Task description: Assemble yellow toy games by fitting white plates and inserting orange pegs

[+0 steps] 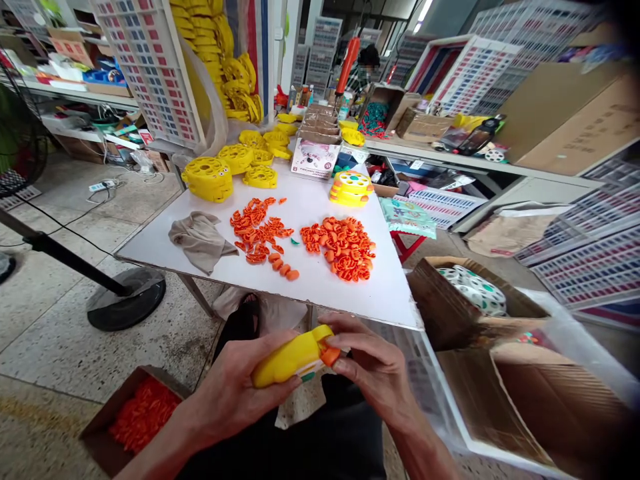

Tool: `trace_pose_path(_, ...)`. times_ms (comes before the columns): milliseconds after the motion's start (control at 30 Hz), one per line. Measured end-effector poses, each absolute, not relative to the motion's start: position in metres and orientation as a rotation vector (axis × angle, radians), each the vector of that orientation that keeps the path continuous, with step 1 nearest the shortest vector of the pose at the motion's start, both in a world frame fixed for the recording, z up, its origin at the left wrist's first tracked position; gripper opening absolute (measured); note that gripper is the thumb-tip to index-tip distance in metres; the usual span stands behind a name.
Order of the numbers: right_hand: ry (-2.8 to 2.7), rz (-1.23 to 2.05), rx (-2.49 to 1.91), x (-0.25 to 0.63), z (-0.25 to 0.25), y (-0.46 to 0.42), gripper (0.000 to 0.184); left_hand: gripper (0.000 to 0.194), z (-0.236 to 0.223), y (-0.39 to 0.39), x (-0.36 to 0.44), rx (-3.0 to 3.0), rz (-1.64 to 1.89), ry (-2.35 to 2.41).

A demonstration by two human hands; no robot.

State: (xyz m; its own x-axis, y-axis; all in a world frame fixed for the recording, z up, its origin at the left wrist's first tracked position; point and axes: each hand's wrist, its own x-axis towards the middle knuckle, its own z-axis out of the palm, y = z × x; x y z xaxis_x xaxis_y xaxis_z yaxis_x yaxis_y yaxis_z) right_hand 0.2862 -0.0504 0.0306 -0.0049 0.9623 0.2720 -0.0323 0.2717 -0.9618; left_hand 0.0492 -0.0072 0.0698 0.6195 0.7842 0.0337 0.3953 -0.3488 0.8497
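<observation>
My left hand [257,377] is wrapped round a yellow plastic toy body [287,360], held tilted above my lap just off the table's front edge. At its right end sits a small orange plastic piece [329,355], pinched between the thumb and fingers of my right hand [367,360]. Whether that piece is fixed to the body I cannot tell. On the white table [260,290] ahead lie a loose spread of orange pieces [255,227] and a denser heap of orange pieces [345,250]. Several rounded orange pieces [284,268] form a short row between them and me.
A crumpled grey cloth [197,240] lies at the table's left. Yellow toy bodies [207,179] and a stacked yellow-orange toy [350,189] stand farther back. An orange electric screwdriver [347,67] hangs above. Cardboard boxes [470,400] are at my right; a box of orange parts [143,413] sits lower left.
</observation>
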Motion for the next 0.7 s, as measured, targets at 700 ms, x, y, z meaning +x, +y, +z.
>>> trace_pose_path(700,-1.359,0.861,-0.923,0.288,0.034,-0.053,0.023,0.043,0.045,-0.013,0.048,1.821,0.749,0.940)
